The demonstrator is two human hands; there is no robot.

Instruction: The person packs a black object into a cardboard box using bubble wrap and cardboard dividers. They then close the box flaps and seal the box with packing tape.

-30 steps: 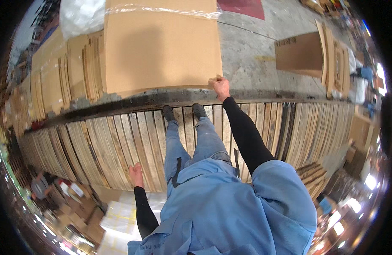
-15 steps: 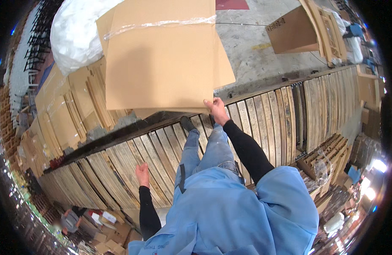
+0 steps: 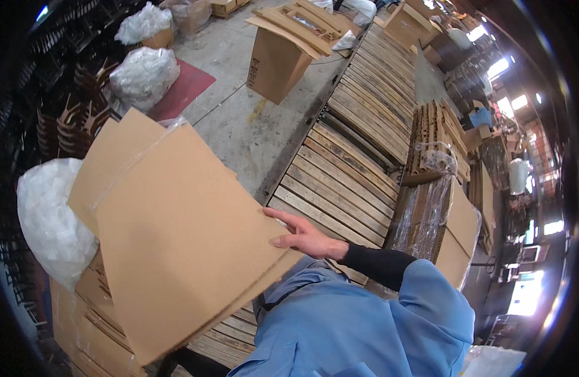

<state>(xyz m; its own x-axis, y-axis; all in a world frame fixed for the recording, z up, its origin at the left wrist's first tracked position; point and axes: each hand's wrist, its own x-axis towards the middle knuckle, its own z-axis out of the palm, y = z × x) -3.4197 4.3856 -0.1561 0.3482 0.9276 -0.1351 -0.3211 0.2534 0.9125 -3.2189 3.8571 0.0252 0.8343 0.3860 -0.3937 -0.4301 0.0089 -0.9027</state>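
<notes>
A large flattened cardboard box (image 3: 183,245) fills the left and middle of the view, with a strip of clear tape across its upper part. Its near edge looks more than one layer thick. My right hand (image 3: 296,232) grips its right-hand corner, thumb on top and fingers around the edge. A dark sleeve shows low beside the cardboard, but my left hand is out of sight.
A slatted wooden roller conveyor (image 3: 346,182) runs away to the upper right. Across the concrete floor stands an open carton (image 3: 274,66). White plastic bundles (image 3: 54,217) lie at left. Wrapped cardboard (image 3: 421,226) is stacked at right.
The view has swung to the right. The flattened box now appears tilted and farther left and lower, still in my right hand. My left hand, seen earlier with curled fingers, has gone from sight.
</notes>
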